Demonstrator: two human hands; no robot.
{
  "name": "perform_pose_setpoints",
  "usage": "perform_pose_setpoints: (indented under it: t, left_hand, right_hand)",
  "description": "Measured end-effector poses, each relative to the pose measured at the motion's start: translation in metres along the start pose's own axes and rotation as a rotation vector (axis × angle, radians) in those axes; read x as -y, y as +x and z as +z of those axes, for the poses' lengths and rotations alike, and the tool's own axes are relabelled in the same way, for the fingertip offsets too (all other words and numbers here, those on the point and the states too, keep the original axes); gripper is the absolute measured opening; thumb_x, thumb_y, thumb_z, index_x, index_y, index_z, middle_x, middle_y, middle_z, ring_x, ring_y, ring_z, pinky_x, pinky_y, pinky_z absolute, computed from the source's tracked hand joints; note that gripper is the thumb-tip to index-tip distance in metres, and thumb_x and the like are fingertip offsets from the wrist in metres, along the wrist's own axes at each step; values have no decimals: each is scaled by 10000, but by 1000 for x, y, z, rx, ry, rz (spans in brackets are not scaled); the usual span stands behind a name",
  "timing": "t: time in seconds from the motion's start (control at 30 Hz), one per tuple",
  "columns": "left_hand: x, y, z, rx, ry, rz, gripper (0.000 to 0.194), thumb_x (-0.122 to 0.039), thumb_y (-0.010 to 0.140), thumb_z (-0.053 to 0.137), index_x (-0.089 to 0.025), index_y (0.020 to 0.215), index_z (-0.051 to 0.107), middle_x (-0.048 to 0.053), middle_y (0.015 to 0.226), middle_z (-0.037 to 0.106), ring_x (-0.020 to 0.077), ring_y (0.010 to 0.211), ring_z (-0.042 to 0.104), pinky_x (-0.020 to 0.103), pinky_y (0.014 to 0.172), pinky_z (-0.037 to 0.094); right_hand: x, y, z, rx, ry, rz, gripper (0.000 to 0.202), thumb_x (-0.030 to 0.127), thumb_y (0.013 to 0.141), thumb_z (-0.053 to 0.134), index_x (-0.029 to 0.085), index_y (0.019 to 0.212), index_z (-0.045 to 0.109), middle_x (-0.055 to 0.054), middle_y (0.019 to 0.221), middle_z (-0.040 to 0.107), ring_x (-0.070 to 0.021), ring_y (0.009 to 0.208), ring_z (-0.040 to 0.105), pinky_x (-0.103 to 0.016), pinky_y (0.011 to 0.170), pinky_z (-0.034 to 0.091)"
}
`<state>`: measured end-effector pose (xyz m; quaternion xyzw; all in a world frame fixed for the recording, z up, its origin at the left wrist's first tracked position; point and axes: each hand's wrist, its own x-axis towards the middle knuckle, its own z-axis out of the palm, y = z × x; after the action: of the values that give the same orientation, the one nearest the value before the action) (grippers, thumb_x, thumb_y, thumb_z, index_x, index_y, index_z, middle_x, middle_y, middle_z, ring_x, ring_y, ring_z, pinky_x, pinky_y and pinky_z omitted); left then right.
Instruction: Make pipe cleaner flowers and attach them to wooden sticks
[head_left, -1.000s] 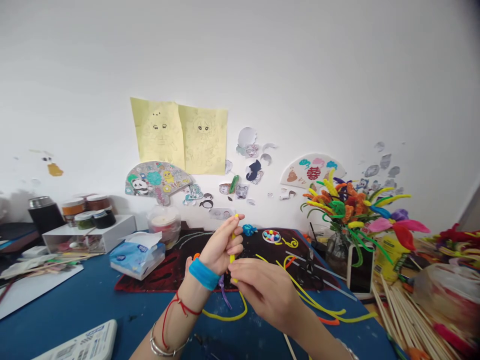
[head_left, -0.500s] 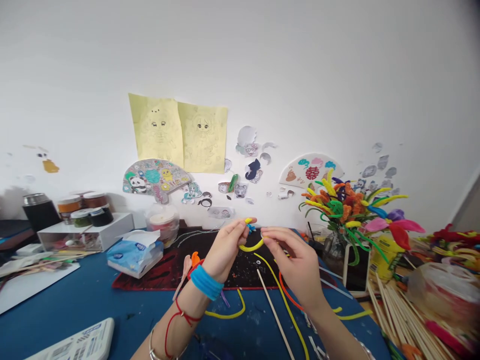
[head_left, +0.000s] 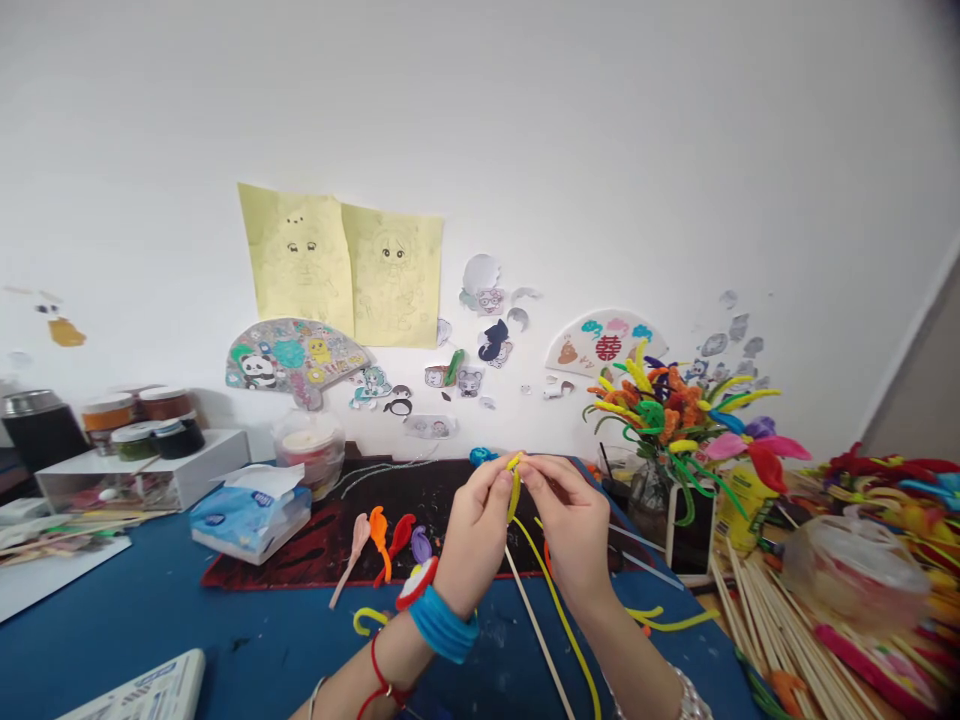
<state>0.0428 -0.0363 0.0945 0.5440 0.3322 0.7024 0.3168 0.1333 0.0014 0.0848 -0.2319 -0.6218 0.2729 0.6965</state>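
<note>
My left hand (head_left: 480, 520), with a blue band at its wrist, pinches a short yellow pipe cleaner (head_left: 514, 490) over the dark mat. Close against it, my right hand (head_left: 568, 515) grips the same piece near its top, which shows between the fingertips. The yellow piece is bent and hangs down between both hands. Below them lie a wooden stick (head_left: 536, 630) and a long yellow pipe cleaner (head_left: 568, 622). Left of my left hand are an orange twisted shape (head_left: 380, 540), a red one (head_left: 402, 533) and a purple one (head_left: 421, 544).
A tissue pack (head_left: 251, 515) sits at the left on the blue table (head_left: 247, 640). To the right stand a vase of pipe-cleaner flowers (head_left: 651, 490), a phone (head_left: 688, 540), a bundle of wooden sticks (head_left: 761, 610) and a plastic-wrapped container (head_left: 855, 570).
My hands have come together, and the yellow piece that curved between them is now bent, hanging downward. The view has shifted slightly to the right, showing more coloured shapes beside my left hand.
</note>
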Motion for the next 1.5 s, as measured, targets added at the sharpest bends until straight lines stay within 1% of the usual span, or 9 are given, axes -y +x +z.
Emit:
perform_pose_setpoints:
  t: [0.07,0.17,0.3,0.5,0.6,0.77,1.2,1.33,1.5]
  left_hand:
    - [1,-2,2,10,9,2,255,-264,819,503,-197,1013,653,65,1001,623,175,960,538,274,907,366]
    - [1,-4,4,20,-7,-52,262,-274,821,495,-196,1018,649,43,837,616,148,775,533,254,805,399]
    - [0,-4,4,20,-53,-100,235,-286,813,501,-183,959,653,3,666,519,113,597,425,219,655,381]
    - [4,-2,4,13,-192,-165,219,-354,800,516,-159,710,557,-37,583,338,88,528,283,194,496,267]
    - [5,-2,4,36,-341,-228,245,-361,795,522,-151,674,488,-47,594,293,76,526,235,185,479,227]
    - [3,-1,4,55,-509,-288,190,-312,793,535,-135,738,497,-52,607,278,65,528,204,177,477,201]
    - [9,-5,6,-15,-312,-206,235,-346,812,514,-136,707,503,-44,595,320,64,535,253,187,492,232]
    - [6,-4,4,-20,-283,-182,213,-324,821,503,-135,723,514,-45,592,314,66,538,246,190,494,228]
    - [2,1,-5,66,-268,-225,236,-308,821,494,-124,673,493,-50,571,254,69,528,204,202,477,188]
  right_hand:
    - [1,-2,2,-42,12,7,121,252,765,610,160,816,670,-66,859,641,-179,819,591,-350,782,492]
    - [3,-5,5,-86,14,10,125,258,761,612,156,802,671,-63,843,632,-176,804,584,-348,766,486]
    - [2,-7,7,-99,31,21,124,257,756,618,170,821,679,-49,855,597,-162,820,569,-308,747,484]
    - [-6,-8,11,-95,101,-8,135,260,753,620,172,839,674,-47,898,513,-147,852,538,-270,728,494]
    - [-8,-9,13,-100,103,-11,119,261,757,612,177,819,667,-49,903,509,-152,864,530,-272,728,491]
    - [-9,-10,13,-70,91,-11,102,246,760,607,191,818,671,-44,901,514,-159,868,526,-282,739,476]
    - [-6,-12,15,-83,28,-25,130,231,781,586,202,896,641,-38,927,537,-147,875,545,-271,768,471]
    - [-4,-9,12,6,31,30,159,252,808,553,206,933,639,-48,976,556,-156,915,549,-272,786,471]
    - [6,3,-2,161,-139,-59,134,237,799,565,209,867,676,-42,928,565,-159,868,553,-279,765,464]
